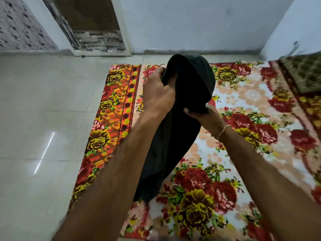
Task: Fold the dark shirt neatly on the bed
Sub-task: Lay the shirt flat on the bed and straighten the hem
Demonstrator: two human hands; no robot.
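Note:
The dark shirt [189, 87] hangs bunched in the air above the bed [246, 101], which is covered by a floral blanket in red, yellow and cream. My left hand [156, 94] grips the shirt's upper left part with closed fingers. My right hand [201, 113] pinches the cloth lower down on the right, and a thin bracelet shows on that wrist. The shirt's top bulges up over both hands, and its long lower part droops between my forearms to the blanket near the front. How the shirt is folded is hidden by the bunching.
A glossy tiled floor [43, 119] lies to the left of the bed. A doorway [93, 26] and white walls stand beyond. A patterned green-brown cushion or cloth [305, 72] rests at the bed's far right corner.

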